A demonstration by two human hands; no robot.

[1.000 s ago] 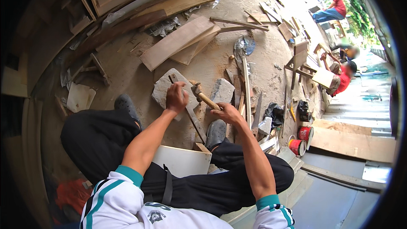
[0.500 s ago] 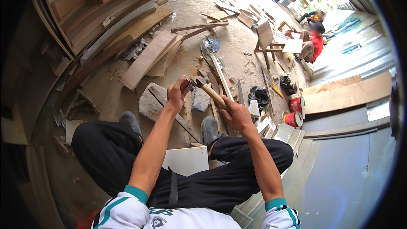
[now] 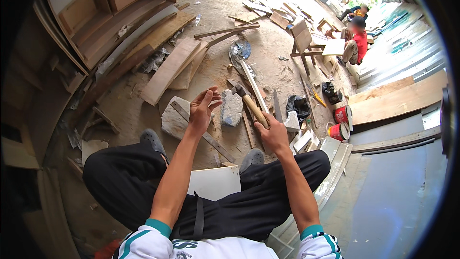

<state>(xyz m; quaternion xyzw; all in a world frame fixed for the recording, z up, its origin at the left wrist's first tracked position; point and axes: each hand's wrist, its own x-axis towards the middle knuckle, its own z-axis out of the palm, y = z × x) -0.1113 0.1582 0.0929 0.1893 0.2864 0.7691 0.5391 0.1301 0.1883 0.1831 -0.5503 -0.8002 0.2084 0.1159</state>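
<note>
Single head-worn fisheye, left of a pair, looking steeply down and forward from seated height. Own forearms enter from bottom edge; dusty concrete floor [image 3: 211,14] close below. Strong barrel bend, dark rim vignette.

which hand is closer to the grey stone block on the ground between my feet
Left. The left hand hovers open just left of the grey stone block, nearly beside it. The right hand sits farther right and lower, gripping the hammer.

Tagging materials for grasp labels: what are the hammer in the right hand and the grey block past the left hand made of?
Hammer: pale, unpainted handle, probably wood; dark dull head, likely steel. Right hand grips the handle. Grey block: rough, chipped faces, looks like stone or concrete. Left hand is open, holding nothing.
</note>
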